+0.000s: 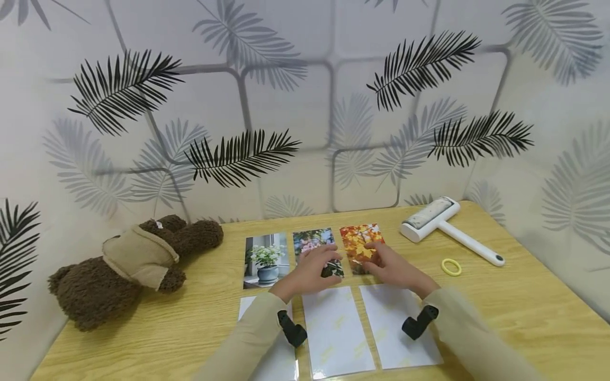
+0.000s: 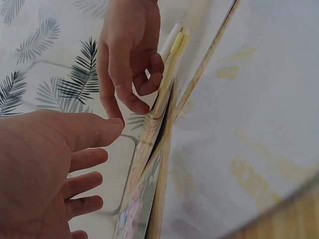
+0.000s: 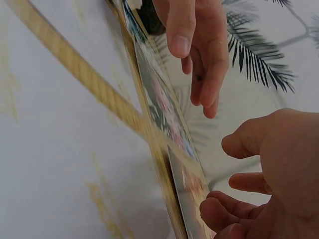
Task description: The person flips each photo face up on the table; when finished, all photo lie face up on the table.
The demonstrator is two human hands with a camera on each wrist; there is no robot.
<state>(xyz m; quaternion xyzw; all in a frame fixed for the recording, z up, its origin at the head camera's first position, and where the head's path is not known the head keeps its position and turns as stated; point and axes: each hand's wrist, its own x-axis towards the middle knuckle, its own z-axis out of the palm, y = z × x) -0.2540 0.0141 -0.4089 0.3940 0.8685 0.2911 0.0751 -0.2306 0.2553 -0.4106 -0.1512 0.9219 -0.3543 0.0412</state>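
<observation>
My left hand point(image 1: 310, 271) hovers over the pink-flower photo point(image 1: 312, 237), fingers relaxed and spread, and covers part of it. Over the lower right of the autumn-leaf photo point(image 1: 358, 239) is my right hand point(image 1: 394, 267), its fingers loosely bent around no object. Both palms face each other in the left wrist view, with a gap between the hands. Left of them lies a photo of a potted white-flowered plant point(image 1: 267, 256). Below the photos are a middle white sheet point(image 1: 335, 336), a right white sheet point(image 1: 405, 344) and a left white sheet point(image 1: 278, 360), partly hidden by my left sleeve.
A brown teddy bear point(image 1: 107, 288) in a beige top lies on the left side of the wooden table point(image 1: 519, 323). At the right are a white lint roller point(image 1: 429, 218) and a yellow ring point(image 1: 451, 267). A leaf-patterned wall covering point(image 1: 295, 180) rises behind the table.
</observation>
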